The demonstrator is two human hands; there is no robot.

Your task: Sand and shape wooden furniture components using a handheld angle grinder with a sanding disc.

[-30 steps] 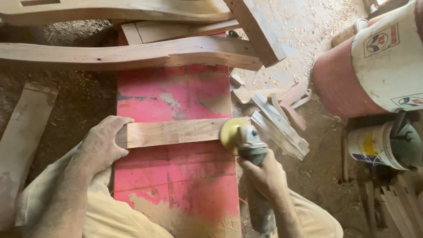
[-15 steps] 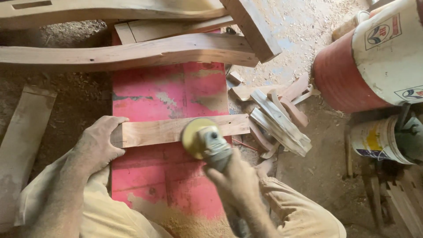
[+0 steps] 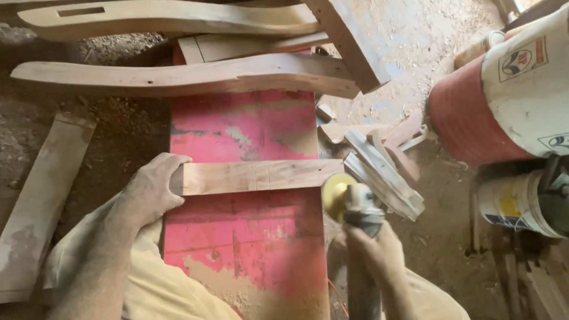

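Because the short wood plank [image 3: 258, 176] lies flat across the pink board [image 3: 246, 237], its long way runs from left to right in front of us. Our left hand [image 3: 155, 189] is closed on its left end and presses there, while our right hand [image 3: 373, 249] grips the grinder [image 3: 355, 207]. We see the yellow disc [image 3: 333, 194] just past the plank's right end, near the scrap sticks [image 3: 385, 172].

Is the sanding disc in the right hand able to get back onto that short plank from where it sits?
Probably yes. The right hand holds the grinder's yellow disc just off the plank's right end, with nothing between them; the left hand grips only the far end.
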